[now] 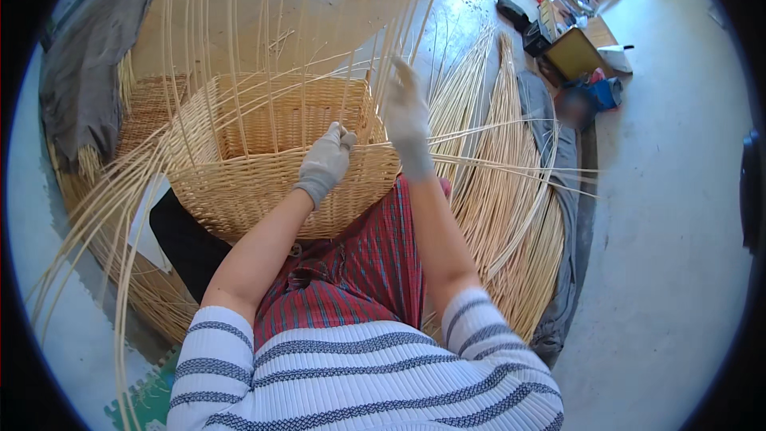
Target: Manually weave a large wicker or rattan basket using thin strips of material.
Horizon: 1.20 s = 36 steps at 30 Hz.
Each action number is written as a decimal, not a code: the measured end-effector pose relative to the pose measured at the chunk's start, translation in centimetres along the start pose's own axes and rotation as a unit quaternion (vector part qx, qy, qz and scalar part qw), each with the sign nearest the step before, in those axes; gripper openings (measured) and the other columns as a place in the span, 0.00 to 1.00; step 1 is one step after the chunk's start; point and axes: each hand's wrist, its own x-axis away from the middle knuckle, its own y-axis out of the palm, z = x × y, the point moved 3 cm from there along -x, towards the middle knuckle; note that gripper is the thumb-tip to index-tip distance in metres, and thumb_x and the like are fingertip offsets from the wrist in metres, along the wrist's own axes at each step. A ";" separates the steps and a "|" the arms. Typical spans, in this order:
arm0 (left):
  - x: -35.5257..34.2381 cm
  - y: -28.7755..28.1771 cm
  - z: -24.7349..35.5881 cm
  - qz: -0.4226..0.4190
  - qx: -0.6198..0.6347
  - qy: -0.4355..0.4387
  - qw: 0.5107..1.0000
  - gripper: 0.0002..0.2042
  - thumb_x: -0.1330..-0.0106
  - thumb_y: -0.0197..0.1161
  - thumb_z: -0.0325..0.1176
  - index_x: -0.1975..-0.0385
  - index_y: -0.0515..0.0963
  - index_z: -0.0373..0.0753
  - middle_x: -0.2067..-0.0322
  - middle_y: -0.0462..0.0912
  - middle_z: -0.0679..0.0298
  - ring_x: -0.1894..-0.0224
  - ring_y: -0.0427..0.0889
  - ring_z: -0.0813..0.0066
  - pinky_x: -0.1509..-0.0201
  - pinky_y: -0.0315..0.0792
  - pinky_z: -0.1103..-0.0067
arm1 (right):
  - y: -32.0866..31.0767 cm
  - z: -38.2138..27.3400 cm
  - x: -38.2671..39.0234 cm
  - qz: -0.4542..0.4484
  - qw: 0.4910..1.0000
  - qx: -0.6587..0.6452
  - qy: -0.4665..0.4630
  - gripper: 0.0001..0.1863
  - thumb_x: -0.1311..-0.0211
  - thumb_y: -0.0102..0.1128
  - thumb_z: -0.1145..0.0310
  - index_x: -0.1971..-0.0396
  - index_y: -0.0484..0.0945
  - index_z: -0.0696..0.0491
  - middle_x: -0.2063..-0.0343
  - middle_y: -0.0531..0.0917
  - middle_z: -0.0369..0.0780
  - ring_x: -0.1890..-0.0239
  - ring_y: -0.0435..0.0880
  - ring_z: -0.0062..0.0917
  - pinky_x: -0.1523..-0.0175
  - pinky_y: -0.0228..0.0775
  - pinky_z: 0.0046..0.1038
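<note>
The upright canes (239, 24) run out past the top edge. The basket's (263, 183) base is hidden behind the lap. The clutter (574, 40) at upper right is too small to identify, partly blurred.

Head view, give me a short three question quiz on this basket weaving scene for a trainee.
1. True or false: the left hand rests on the near rim of the wicker basket.
2. Which is the right hand doing? A) lying flat on the floor B) raised among the upright cane stakes at the basket's right corner C) holding a knife
3. Fill in: the loose bundle of cane lies on the floor to the person's ____ side.

Key
1. True; the gloved hand is closed at the rim.
2. B
3. right
</note>
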 end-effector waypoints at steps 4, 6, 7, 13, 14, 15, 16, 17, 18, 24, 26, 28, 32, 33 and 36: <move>-1.2 -0.4 0.2 0.061 0.023 -0.008 0.998 0.14 0.26 0.55 0.43 0.54 0.75 0.38 0.67 0.83 0.51 0.68 0.81 0.54 0.58 0.75 0.65 | 1.7 -0.4 -2.9 -0.091 0.970 -0.060 0.217 0.26 0.31 0.48 0.75 0.33 0.62 0.54 0.49 0.79 0.43 0.56 0.84 0.25 0.47 0.79 0.29; -0.7 -1.7 0.9 -0.029 0.059 -0.048 0.997 0.14 0.27 0.56 0.44 0.55 0.76 0.38 0.67 0.83 0.52 0.69 0.81 0.54 0.59 0.75 0.65 | -3.5 1.7 3.7 0.155 0.937 -0.268 0.162 0.23 0.27 0.47 0.72 0.35 0.63 0.56 0.61 0.82 0.42 0.60 0.86 0.27 0.51 0.81 0.32; -0.2 -2.8 -1.1 -0.043 0.048 -0.084 0.994 0.14 0.28 0.58 0.43 0.54 0.76 0.39 0.68 0.82 0.53 0.70 0.81 0.58 0.60 0.75 0.67 | -4.9 -0.3 7.8 0.170 0.896 -0.207 0.353 0.20 0.24 0.46 0.68 0.38 0.64 0.58 0.73 0.81 0.39 0.67 0.87 0.27 0.60 0.83 0.31; 3.4 -1.2 0.1 0.086 0.189 0.035 0.978 0.11 0.30 0.61 0.32 0.51 0.75 0.39 0.68 0.81 0.62 0.77 0.78 0.77 0.73 0.74 0.76 | -5.6 -18.5 7.9 -0.067 0.851 -0.391 0.345 0.09 0.29 0.57 0.70 0.69 0.78 0.58 0.77 0.81 0.37 0.79 0.75 0.15 0.74 0.64 0.17; 4.6 -1.6 1.1 0.094 0.354 0.008 0.931 0.10 0.30 0.61 0.28 0.51 0.75 0.38 0.68 0.80 0.65 0.77 0.77 0.81 0.76 0.72 0.79 | -4.4 -19.2 7.9 -0.063 0.842 -0.408 0.347 0.09 0.29 0.57 0.70 0.69 0.78 0.58 0.77 0.81 0.37 0.79 0.75 0.15 0.74 0.64 0.17; 5.7 -2.0 1.0 0.091 0.342 0.008 0.935 0.10 0.30 0.61 0.28 0.51 0.75 0.38 0.68 0.80 0.65 0.77 0.77 0.81 0.76 0.72 0.79 | -3.6 -20.6 8.1 -0.043 0.816 -0.461 0.346 0.09 0.30 0.57 0.70 0.70 0.78 0.58 0.77 0.81 0.36 0.79 0.75 0.15 0.75 0.64 0.18; 8.3 -4.1 -0.8 0.142 0.312 0.044 0.938 0.09 0.30 0.60 0.26 0.51 0.76 0.38 0.67 0.80 0.66 0.78 0.77 0.81 0.77 0.72 0.80 | -3.6 -19.8 7.4 -0.045 0.770 -0.531 0.351 0.09 0.30 0.58 0.70 0.70 0.78 0.58 0.77 0.81 0.36 0.79 0.75 0.16 0.75 0.64 0.18; 10.7 -6.0 -2.0 0.187 0.284 0.082 0.937 0.09 0.29 0.60 0.24 0.52 0.76 0.38 0.67 0.80 0.66 0.78 0.76 0.81 0.78 0.71 0.82 | -6.7 -18.5 7.1 -0.045 0.722 -0.592 0.355 0.09 0.30 0.58 0.70 0.71 0.78 0.58 0.77 0.81 0.36 0.79 0.75 0.16 0.75 0.64 0.18; 11.7 -6.9 -3.8 0.193 0.304 0.029 0.932 0.08 0.29 0.60 0.26 0.53 0.77 0.38 0.67 0.80 0.66 0.78 0.76 0.82 0.78 0.71 0.82 | -2.5 -21.7 7.1 -0.027 0.690 -0.633 0.351 0.09 0.31 0.58 0.70 0.71 0.78 0.58 0.77 0.80 0.36 0.79 0.75 0.16 0.75 0.64 0.19; 18.8 -19.7 -14.9 0.440 0.247 -0.086 0.859 0.06 0.26 0.57 0.28 0.54 0.77 0.38 0.69 0.80 0.68 0.79 0.75 0.86 0.81 0.69 0.87 | -0.9 -28.3 6.9 0.023 0.430 -0.834 0.345 0.10 0.33 0.59 0.69 0.74 0.77 0.57 0.78 0.80 0.36 0.79 0.75 0.18 0.76 0.65 0.21; 18.4 -21.8 -14.9 0.446 0.239 -0.076 0.859 0.06 0.27 0.57 0.28 0.54 0.77 0.36 0.67 0.81 0.67 0.73 0.79 0.82 0.75 0.74 0.82 | -2.3 -31.6 8.4 0.052 0.338 -0.881 0.327 0.10 0.33 0.59 0.69 0.74 0.77 0.56 0.78 0.79 0.36 0.79 0.75 0.19 0.76 0.66 0.22; 18.5 -23.8 -16.2 0.477 0.105 0.020 0.873 0.07 0.27 0.58 0.27 0.54 0.78 0.35 0.65 0.82 0.66 0.70 0.81 0.78 0.68 0.77 0.80 | -1.5 -35.5 9.4 0.077 0.245 -0.912 0.320 0.10 0.34 0.59 0.69 0.75 0.77 0.56 0.79 0.79 0.36 0.79 0.75 0.19 0.76 0.66 0.23; 19.0 -25.0 -14.2 0.446 -0.181 0.081 0.873 0.08 0.31 0.62 0.28 0.56 0.82 0.36 0.61 0.85 0.59 0.61 0.84 0.62 0.52 0.77 0.70 | -0.9 -39.1 8.8 0.128 0.076 -0.947 0.285 0.11 0.35 0.60 0.68 0.77 0.77 0.56 0.79 0.79 0.36 0.79 0.75 0.20 0.77 0.66 0.24; 18.5 -25.3 -14.2 0.450 -0.174 0.086 0.872 0.08 0.31 0.62 0.28 0.56 0.82 0.36 0.61 0.85 0.59 0.61 0.84 0.62 0.52 0.77 0.70 | 0.7 -39.9 7.5 0.136 0.035 -0.953 0.269 0.11 0.36 0.60 0.68 0.77 0.77 0.55 0.79 0.78 0.36 0.80 0.75 0.21 0.77 0.67 0.25; 19.8 -26.6 -15.9 0.448 -0.290 0.053 0.844 0.10 0.35 0.65 0.30 0.55 0.83 0.38 0.60 0.85 0.53 0.59 0.84 0.53 0.53 0.77 0.65 | 3.8 -40.9 5.1 0.178 -0.125 -0.943 0.250 0.11 0.37 0.60 0.68 0.79 0.77 0.55 0.79 0.78 0.36 0.80 0.74 0.22 0.77 0.67 0.26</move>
